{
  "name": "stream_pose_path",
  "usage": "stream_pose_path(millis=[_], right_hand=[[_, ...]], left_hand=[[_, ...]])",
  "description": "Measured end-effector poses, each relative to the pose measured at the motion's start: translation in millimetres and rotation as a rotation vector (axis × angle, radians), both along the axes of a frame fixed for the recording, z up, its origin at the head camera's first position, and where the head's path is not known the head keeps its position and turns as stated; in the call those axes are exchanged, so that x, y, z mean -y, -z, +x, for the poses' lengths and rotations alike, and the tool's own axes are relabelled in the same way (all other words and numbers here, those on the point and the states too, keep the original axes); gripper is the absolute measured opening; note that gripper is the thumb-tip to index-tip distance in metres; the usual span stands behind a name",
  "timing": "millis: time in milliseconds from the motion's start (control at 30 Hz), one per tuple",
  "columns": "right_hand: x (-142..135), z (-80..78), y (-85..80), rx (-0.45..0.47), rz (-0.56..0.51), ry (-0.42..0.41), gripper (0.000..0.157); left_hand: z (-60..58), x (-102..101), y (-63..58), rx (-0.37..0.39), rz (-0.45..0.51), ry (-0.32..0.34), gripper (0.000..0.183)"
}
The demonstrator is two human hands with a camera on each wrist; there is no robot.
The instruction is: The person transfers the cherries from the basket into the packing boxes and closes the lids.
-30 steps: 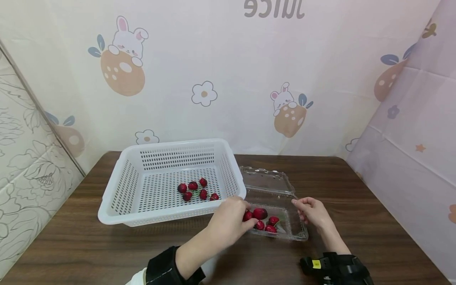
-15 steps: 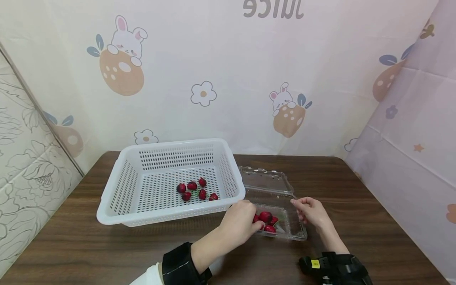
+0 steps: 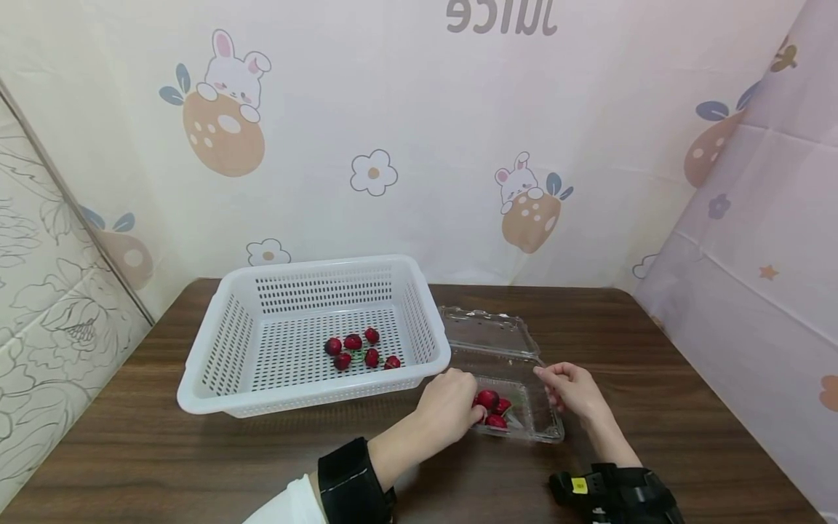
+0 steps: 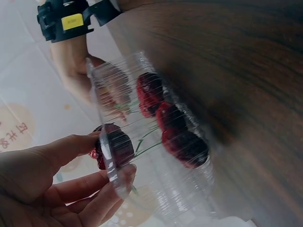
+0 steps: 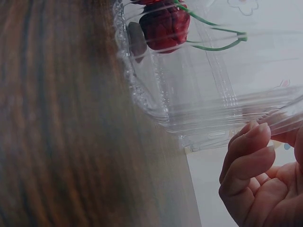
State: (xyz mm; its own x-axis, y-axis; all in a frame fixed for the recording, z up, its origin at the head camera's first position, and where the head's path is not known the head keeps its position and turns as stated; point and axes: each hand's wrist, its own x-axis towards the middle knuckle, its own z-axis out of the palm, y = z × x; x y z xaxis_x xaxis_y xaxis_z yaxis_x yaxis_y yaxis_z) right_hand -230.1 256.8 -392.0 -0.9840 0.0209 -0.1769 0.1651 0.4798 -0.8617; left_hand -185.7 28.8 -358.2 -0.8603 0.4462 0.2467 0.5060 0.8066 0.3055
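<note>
An open clear plastic clamshell box [image 3: 538,411] stands on the table with several red cherries [image 3: 487,399] in its near half. My left hand [image 3: 448,407] reaches over its left side. In the left wrist view, the thumb and fingers pinch a dark red cherry [image 4: 116,144] at the box's wall, while other cherries [image 4: 184,146] with green stems lie farther in. On the opposite side, my right hand [image 3: 572,389] pinches the box's rim between thumb and fingers. The right wrist view shows those curled fingers [image 5: 246,165] against the clear plastic.
Left of the box, a white perforated basket [image 3: 288,399] holds several cherries [image 3: 353,341] towards its right end. The box's lid [image 3: 487,329] lies folded back behind it. Beneath everything is a dark wooden table [image 3: 164,444], with a printed curtain [image 3: 432,218] along its back edge.
My left hand has shifted a little right and down over the box, covering the leftmost cherries there. The right hand keeps its hold on the rim. The cherries in the basket have not moved.
</note>
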Motion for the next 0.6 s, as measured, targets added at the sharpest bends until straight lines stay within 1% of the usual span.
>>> stream_pose_path(millis=[200, 367, 433, 600], right_hand=[[1, 0.1, 0.2, 0.001, 0.0, -0.006, 0.039], [0, -0.4, 0.6, -0.001, -0.006, -0.004, 0.038], [0, -0.7, 0.6, 0.0, -0.011, 0.0, 0.038], [0, -0.2, 0.5, 0.0, -0.01, -0.005, 0.038]], left_hand=[[-4.5, -3, 5.8, 0.024, -0.026, -0.022, 0.034], [-8.1, -6, 9.8, 0.087, -0.003, -0.038, 0.026], [-9.8, -7, 11.6, 0.096, -0.003, -0.043, 0.023], [-13.7, -10, 14.7, 0.08, -0.027, -0.058, 0.022]])
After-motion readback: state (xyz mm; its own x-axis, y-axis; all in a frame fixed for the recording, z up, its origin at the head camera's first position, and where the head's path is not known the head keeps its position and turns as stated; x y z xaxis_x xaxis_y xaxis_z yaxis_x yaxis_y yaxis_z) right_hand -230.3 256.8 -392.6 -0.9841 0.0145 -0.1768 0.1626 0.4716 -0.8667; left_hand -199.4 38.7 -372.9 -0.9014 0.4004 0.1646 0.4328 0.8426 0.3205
